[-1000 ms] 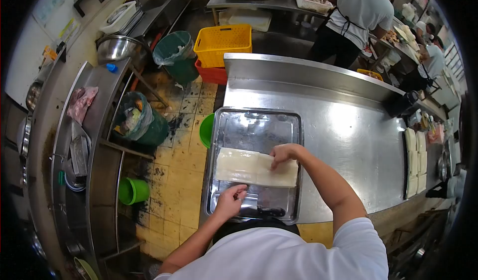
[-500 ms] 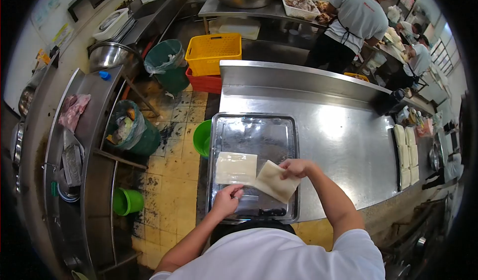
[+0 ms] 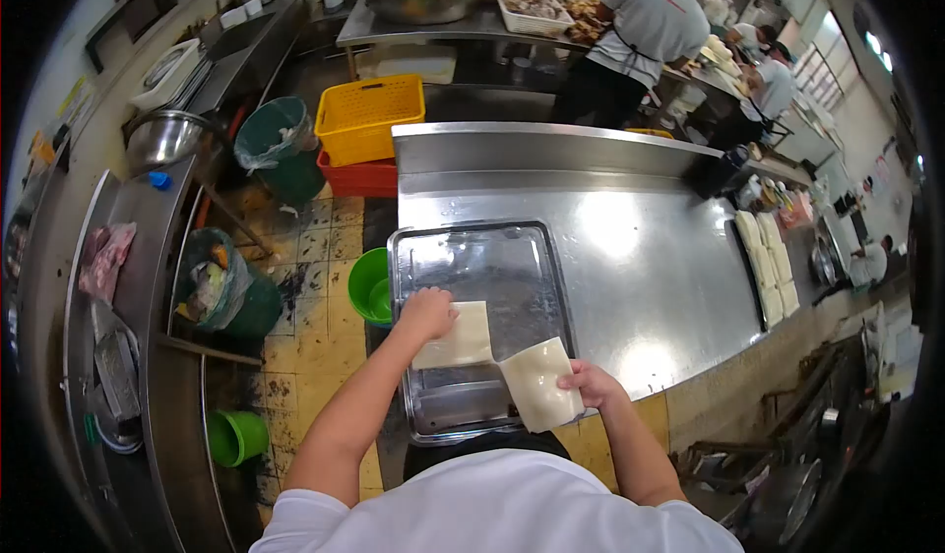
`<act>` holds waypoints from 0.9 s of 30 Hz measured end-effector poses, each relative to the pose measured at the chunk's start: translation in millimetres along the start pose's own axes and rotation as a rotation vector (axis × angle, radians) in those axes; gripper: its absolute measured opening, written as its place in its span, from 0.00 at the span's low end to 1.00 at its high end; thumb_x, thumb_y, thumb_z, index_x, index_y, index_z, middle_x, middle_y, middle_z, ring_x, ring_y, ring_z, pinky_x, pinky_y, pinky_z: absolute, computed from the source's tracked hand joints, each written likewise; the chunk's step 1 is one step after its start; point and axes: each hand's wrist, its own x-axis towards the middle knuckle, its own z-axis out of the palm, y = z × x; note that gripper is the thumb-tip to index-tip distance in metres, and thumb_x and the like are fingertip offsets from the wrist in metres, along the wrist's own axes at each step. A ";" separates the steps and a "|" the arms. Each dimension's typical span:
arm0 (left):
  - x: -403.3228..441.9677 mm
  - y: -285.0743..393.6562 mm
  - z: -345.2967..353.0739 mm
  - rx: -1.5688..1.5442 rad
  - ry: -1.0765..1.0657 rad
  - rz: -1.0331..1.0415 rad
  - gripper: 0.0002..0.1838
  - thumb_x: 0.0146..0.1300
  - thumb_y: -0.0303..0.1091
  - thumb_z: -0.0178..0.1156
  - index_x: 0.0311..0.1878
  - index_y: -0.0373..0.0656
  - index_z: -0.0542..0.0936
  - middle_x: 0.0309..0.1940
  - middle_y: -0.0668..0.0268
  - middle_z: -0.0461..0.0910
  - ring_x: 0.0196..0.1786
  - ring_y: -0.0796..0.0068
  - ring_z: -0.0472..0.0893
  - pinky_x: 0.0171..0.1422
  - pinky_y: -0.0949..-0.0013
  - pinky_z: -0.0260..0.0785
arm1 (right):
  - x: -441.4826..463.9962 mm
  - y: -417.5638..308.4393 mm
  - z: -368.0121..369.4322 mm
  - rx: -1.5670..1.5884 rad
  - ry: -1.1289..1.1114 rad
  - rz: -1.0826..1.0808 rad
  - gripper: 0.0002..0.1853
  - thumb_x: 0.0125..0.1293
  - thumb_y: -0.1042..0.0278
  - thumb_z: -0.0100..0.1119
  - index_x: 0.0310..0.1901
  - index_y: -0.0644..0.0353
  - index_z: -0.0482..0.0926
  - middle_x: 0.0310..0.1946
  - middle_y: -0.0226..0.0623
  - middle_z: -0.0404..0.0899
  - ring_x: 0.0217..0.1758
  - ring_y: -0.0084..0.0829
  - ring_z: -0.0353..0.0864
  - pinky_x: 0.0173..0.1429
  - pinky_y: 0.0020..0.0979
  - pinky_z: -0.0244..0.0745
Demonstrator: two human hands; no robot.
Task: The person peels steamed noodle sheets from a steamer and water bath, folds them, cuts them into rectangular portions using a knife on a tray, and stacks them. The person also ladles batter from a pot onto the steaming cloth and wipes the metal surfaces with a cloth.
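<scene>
A cream-coloured rectangular dough sheet (image 3: 465,337) lies on the metal tray (image 3: 510,236). My left hand (image 3: 428,314) is at its upper left corner, fingers curled closed over the edge. My right hand (image 3: 591,384) grips a second dough sheet (image 3: 539,384) by its right edge, thumb on top. This second sheet is tilted and raised over the tray's lower right side. Its upper left corner meets, or nearly meets, the sheet on the tray. The fingertips under it are hidden.
The steel counter (image 3: 630,287) extends right to a dark tray of pale blocks (image 3: 768,268). A green bucket (image 3: 372,285) stands left of the tray. Farther back are a yellow crate (image 3: 369,118) on a red crate (image 3: 359,179), bins, and a person in grey (image 3: 650,22).
My left hand has moved up from the lower edge to the upper left corner of the lying sheet. My right hand has swung the second sheet lower and more upright. The view has shifted.
</scene>
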 end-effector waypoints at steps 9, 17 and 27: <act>59.0 -0.1 -11.3 0.255 -0.523 0.040 0.36 0.59 0.67 0.67 0.51 0.41 0.90 0.53 0.50 0.87 0.58 0.49 0.86 0.64 0.52 0.77 | -46.1 40.3 18.3 0.145 0.064 -0.199 0.25 0.66 0.76 0.68 0.64 0.69 0.78 0.58 0.46 0.85 0.59 0.42 0.88 0.65 0.46 0.83; 69.0 0.7 -16.8 0.156 -0.622 0.192 0.35 0.57 0.64 0.70 0.50 0.38 0.90 0.52 0.49 0.88 0.56 0.49 0.87 0.61 0.52 0.77 | -57.9 55.1 40.5 0.181 0.061 -0.242 0.25 0.67 0.75 0.68 0.65 0.69 0.77 0.59 0.46 0.85 0.60 0.41 0.87 0.67 0.45 0.82; 73.3 -9.8 -5.3 -0.214 -0.920 -0.121 0.30 0.56 0.51 0.77 0.55 0.39 0.88 0.51 0.57 0.88 0.50 0.62 0.86 0.57 0.54 0.78 | -60.8 54.0 44.6 0.185 0.065 -0.261 0.26 0.67 0.74 0.68 0.66 0.67 0.76 0.60 0.44 0.84 0.61 0.38 0.87 0.67 0.43 0.81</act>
